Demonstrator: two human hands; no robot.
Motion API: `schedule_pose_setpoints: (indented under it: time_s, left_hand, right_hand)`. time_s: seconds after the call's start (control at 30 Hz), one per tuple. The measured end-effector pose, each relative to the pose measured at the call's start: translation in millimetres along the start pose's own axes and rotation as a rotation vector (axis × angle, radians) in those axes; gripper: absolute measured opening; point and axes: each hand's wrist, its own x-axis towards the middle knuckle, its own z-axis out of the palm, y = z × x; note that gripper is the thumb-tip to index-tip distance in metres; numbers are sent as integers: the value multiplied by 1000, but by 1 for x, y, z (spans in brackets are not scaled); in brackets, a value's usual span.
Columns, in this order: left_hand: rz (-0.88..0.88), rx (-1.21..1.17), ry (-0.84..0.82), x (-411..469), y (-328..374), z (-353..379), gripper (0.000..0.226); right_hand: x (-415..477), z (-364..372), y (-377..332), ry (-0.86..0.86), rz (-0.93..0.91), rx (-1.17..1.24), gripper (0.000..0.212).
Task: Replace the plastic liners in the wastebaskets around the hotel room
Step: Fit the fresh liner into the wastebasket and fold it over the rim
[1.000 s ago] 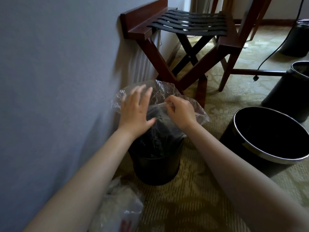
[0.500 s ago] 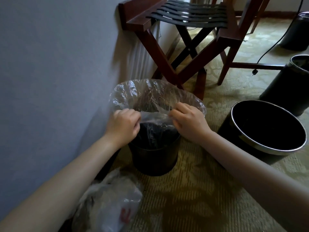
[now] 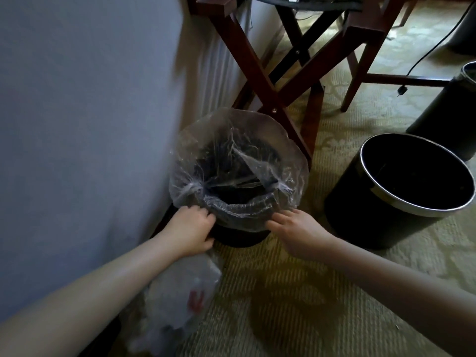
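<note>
Pulled lower than before over the black round wastebasket (image 3: pixel 240 239), the clear plastic liner (image 3: pixel 231 130) is clamped in the left hand (image 3: pixel 189 228); the right hand (image 3: pixel 298 229) grip cannot be told.

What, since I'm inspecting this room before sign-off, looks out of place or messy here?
A crumpled plastic bag lies loose on the carpet by the wall. The liner on the near wastebasket is bunched into twists at two sides. The bare wastebasket on its right has none.
</note>
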Motion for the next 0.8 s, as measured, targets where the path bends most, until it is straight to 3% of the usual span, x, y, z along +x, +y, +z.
schedule_pose_setpoints:
  time_s: [0.1, 0.17, 0.23, 0.27, 0.37, 0.47, 0.67, 0.73, 0.8]
  left_hand:
    - [100, -129, 231, 0, 3, -7, 32]
    - [205, -165, 531, 3, 2, -10, 28]
    - [221, -151, 666, 9, 1, -21, 20]
    - [207, -145, 665, 13, -1, -30, 19]
    - [177, -148, 516, 28, -9, -34, 43]
    - [125, -77, 211, 38, -15, -20, 55]
    - [59, -51, 134, 43, -31, 1, 15]
    - [68, -72, 122, 41, -30, -1, 25]
    - [120, -189, 217, 36, -26, -7, 42]
  right_hand:
    - [3, -9, -4, 167, -29, 80, 6]
    - [10, -20, -8, 374, -33, 160, 9]
    - [22, -30, -5, 505, -11, 193, 23]
    - [29, -34, -1, 480, -7, 180, 33]
    - [43, -39, 15, 169, -4, 29, 61]
    - [49, -34, 29, -66, 40, -83, 60]
    - [44, -32, 64, -19, 137, -118, 46]
    - [45, -34, 62, 7, 138, -99, 49]
    - [43, -36, 56, 131, 94, -40, 47]
